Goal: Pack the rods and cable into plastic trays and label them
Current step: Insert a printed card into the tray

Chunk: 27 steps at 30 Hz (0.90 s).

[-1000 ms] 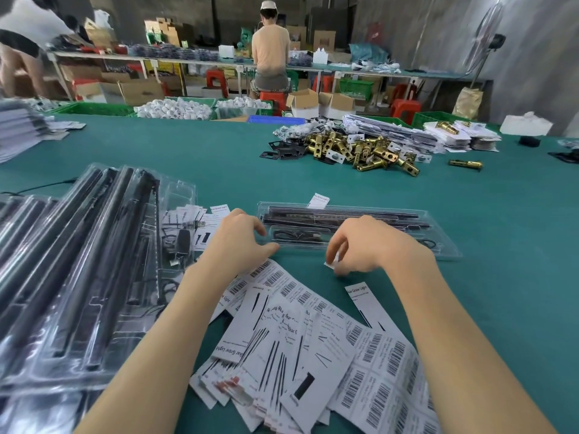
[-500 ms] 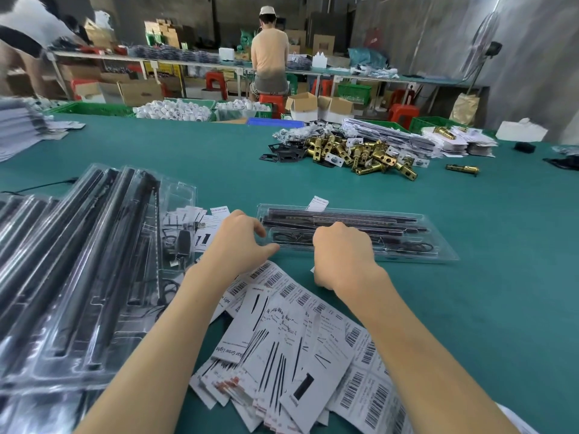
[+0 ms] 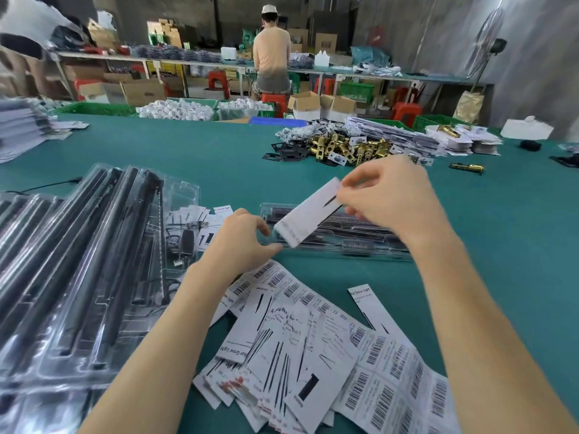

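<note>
The right hand (image 3: 387, 195) pinches a white label card (image 3: 308, 213) over the packed clear tray (image 3: 369, 245) on the green table (image 3: 501, 233); the left hand (image 3: 242, 238), fingers curled, seemingly steadies the tray's end; best lay the card flat, square to the rods.

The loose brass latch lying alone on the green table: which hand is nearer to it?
Right. The right hand, pinching a white label, is just left of and below the brass latch; the left hand is much farther left.

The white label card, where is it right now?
Head view, centre: the label card is pinched in the right hand, above the clear tray.
</note>
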### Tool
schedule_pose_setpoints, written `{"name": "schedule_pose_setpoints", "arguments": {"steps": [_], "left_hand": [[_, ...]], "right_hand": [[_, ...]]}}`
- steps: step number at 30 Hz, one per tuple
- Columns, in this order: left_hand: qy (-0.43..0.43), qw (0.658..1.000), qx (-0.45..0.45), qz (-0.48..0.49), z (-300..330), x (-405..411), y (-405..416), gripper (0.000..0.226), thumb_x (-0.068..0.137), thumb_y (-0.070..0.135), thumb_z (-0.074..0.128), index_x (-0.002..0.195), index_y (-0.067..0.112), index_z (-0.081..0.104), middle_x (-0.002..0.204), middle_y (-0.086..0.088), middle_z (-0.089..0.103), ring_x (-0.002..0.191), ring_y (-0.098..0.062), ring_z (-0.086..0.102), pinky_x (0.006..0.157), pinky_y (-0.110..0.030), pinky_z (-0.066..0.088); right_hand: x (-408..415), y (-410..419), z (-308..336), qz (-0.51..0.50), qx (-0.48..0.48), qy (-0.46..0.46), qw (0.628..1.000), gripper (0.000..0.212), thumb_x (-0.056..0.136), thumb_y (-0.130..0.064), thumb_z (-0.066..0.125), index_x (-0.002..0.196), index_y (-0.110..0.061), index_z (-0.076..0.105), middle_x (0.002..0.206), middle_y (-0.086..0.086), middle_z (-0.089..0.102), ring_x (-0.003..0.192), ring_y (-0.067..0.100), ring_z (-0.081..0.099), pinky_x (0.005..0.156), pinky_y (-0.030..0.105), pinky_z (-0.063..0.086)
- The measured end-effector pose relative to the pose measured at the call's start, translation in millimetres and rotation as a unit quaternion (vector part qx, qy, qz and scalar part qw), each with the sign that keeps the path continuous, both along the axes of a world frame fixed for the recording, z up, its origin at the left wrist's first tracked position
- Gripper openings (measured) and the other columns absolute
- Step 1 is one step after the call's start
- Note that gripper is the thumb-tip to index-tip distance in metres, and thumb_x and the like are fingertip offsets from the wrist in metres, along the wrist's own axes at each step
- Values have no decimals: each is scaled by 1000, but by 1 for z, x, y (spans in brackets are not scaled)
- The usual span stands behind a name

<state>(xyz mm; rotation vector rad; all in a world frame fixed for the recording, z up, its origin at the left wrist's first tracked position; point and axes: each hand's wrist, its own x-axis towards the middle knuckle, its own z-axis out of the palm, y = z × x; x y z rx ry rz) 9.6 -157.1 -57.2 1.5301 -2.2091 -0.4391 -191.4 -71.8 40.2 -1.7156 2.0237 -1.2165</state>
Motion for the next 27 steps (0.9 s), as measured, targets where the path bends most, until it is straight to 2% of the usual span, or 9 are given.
{"name": "schedule_pose_setpoints", "arguments": {"steps": [4,8,11,13,15,19,21,24,27], "left_hand": [[68,996,-14,-61,17,3,3,22,86,32,75,105,31,65,112,9,60,104,-11,56,90,-28,44],[302,911,212,-187,34,11,10,51,76,36,85,120,33,60,112,3,74,102,-15,71,89,-29,57],[397,878,216,-158,30,1,11,26,91,24,74,115,22,67,98,-6,77,88,-17,74,78,-21,57],[432,878,189,-85,28,-5,9,12,94,13,68,104,16,73,86,-8,73,75,-14,71,71,-18,55],[438,879,181,-47,24,-7,6,11,95,12,65,99,15,74,82,-7,71,71,-11,70,68,-16,54],[461,861,215,-21,24,-6,5,20,101,31,58,103,17,72,91,-4,76,73,-9,71,64,-17,55],[419,881,217,-23,25,2,5,26,103,41,51,109,23,68,97,1,78,78,-10,72,64,-21,56],[78,994,48,-57,23,24,-1,17,90,42,70,106,36,65,103,14,69,91,-7,64,75,-23,50],[-30,998,12,-49,20,30,-2,13,84,30,79,95,30,75,99,7,65,96,-14,63,90,-32,52]], "right_hand": [[-23,-14,-27,-14,29,-272,962,5,88,-7,72,90,-11,72,76,9,77,69,19,76,57,24,59],[-22,-26,-51,-24,25,-360,932,8,87,1,69,93,-5,67,75,15,76,68,23,77,56,22,58],[-14,-28,-59,12,12,-273,962,9,86,-2,67,87,-11,69,83,13,77,71,15,76,61,20,58],[-11,-27,-60,47,-30,-44,997,16,83,-9,68,89,-23,73,100,-2,76,85,1,71,76,15,54],[-9,-25,-62,123,-40,127,983,25,82,-17,70,100,-33,74,120,-10,69,110,6,62,96,26,48],[-5,-24,-73,132,-78,122,981,21,90,-21,72,108,-29,79,103,-4,77,91,13,69,85,34,56],[-7,-25,-77,112,-115,56,985,17,91,-14,72,103,-21,81,93,-6,78,79,3,70,75,16,55],[-12,-26,-82,113,-82,-51,989,16,88,-11,75,99,-22,81,88,-13,77,75,-5,70,69,7,51],[-11,-24,-89,128,-68,-83,986,22,86,-7,76,91,-28,78,85,-18,75,72,-1,71,69,10,52]]}}
